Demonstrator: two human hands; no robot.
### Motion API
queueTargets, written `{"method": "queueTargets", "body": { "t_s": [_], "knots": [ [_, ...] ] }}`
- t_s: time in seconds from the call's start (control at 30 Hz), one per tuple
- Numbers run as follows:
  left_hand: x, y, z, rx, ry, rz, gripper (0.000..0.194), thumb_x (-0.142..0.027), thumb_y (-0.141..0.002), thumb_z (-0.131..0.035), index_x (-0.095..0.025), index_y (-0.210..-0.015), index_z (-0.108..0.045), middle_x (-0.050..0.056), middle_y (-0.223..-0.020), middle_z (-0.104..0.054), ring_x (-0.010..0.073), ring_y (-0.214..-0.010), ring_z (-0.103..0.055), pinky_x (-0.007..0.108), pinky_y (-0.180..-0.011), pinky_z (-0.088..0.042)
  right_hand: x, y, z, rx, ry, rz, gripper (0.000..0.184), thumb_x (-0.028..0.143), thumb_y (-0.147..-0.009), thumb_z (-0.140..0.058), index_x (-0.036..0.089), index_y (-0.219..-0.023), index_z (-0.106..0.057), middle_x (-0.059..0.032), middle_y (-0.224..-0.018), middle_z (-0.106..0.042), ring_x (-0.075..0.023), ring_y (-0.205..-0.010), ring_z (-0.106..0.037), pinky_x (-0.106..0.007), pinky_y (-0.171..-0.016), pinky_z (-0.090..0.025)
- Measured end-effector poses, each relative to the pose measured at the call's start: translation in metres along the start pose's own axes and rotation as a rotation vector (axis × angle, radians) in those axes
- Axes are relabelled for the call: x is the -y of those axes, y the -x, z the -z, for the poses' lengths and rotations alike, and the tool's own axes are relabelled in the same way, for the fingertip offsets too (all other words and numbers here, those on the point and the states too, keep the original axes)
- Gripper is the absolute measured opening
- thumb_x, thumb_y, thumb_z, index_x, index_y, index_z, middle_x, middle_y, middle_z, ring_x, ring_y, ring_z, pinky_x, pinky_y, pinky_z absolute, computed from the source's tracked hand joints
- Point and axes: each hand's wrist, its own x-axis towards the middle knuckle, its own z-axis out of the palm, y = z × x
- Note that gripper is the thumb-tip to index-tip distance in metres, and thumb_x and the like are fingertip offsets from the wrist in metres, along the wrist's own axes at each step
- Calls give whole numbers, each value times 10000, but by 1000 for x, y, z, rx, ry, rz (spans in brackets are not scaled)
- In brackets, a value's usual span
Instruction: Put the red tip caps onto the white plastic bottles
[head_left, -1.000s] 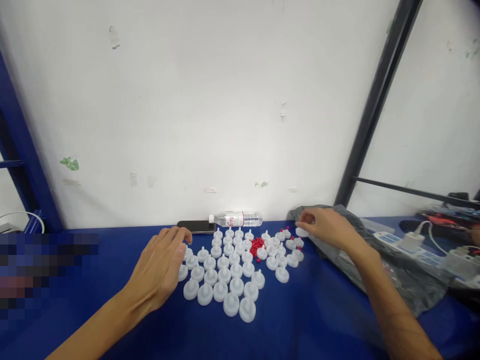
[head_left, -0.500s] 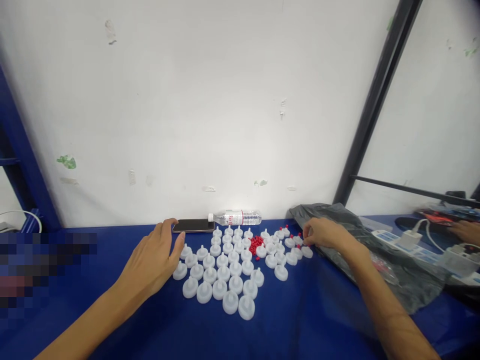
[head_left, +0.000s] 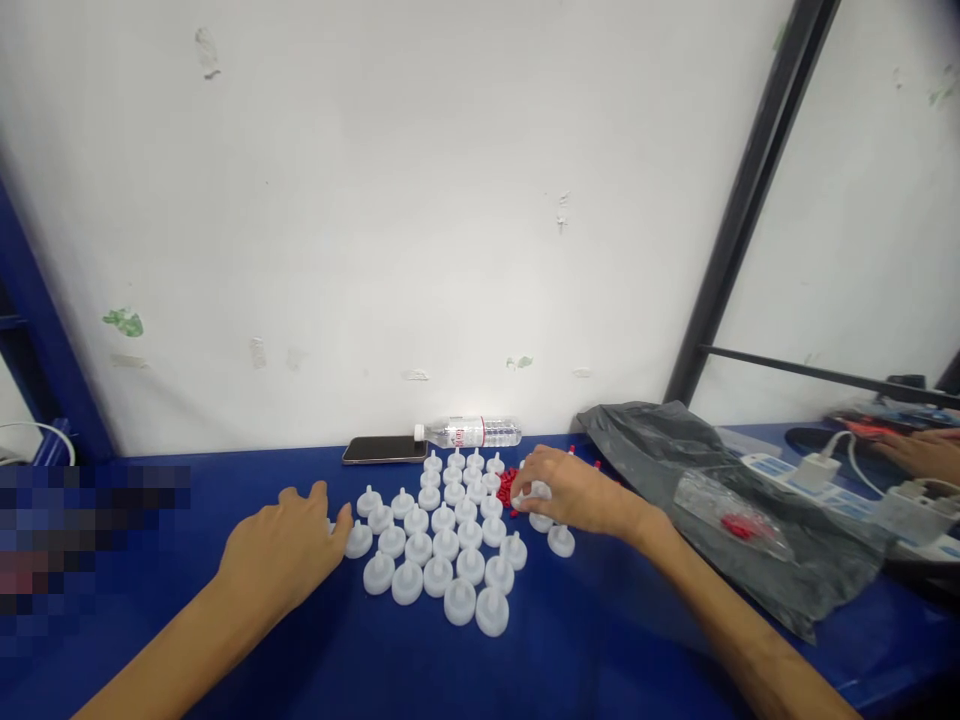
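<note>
White plastic spout caps [head_left: 445,545] stand upright in loose rows, nozzles up, on the blue table [head_left: 300,660]. Beside their left edge rests my left hand [head_left: 281,545], thumb and fingers apart; a bit of white shows between thumb and forefinger, apparently another cap. My right hand [head_left: 574,490] reaches over the right-hand caps, its fingers bent down at the pile of small red tips [head_left: 507,485]. Whatever those fingertips hold is hidden. A few caps behind that hand carry red tips on their nozzles, mostly covered from view.
Against the wall lie a phone [head_left: 384,450] and a clear water bottle [head_left: 480,432]. At right a dark plastic bag [head_left: 810,560] carries a clear pouch [head_left: 735,520] with red pieces. Beyond it are a power strip with chargers [head_left: 817,470] and another person's hand [head_left: 926,452].
My right hand has moved left from the red-tipped caps to the pile of red tips. My left hand has dropped lower and slightly left. The clear pouch is now uncovered.
</note>
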Motion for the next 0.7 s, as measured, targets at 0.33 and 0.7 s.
{"method": "queueTargets", "body": {
  "t_s": [0.33,0.7],
  "knots": [
    [1,3,-10,102,-172,-60,256,-118,-809,-418,-120,-900,-657,151,-875,-647,310,-710,-708,365,-622,-475,-7,-7,-24,84,64,71,96,191,-899,-688,197,-812,-729,-35,-890,-722,-194,-887,-616,-346,-927,-408],
    [-8,-9,9,-87,-128,-98,343,-166,-969,-332,-106,-1178,-597,175,-1135,-614,264,-807,-695,357,-687,-525,17,-7,-14,-273,-61,96,226,288,-1026,-515,213,-1151,-687,-72,-1026,-722,-204,-925,-643,-345,-854,-484]
  ]
}}
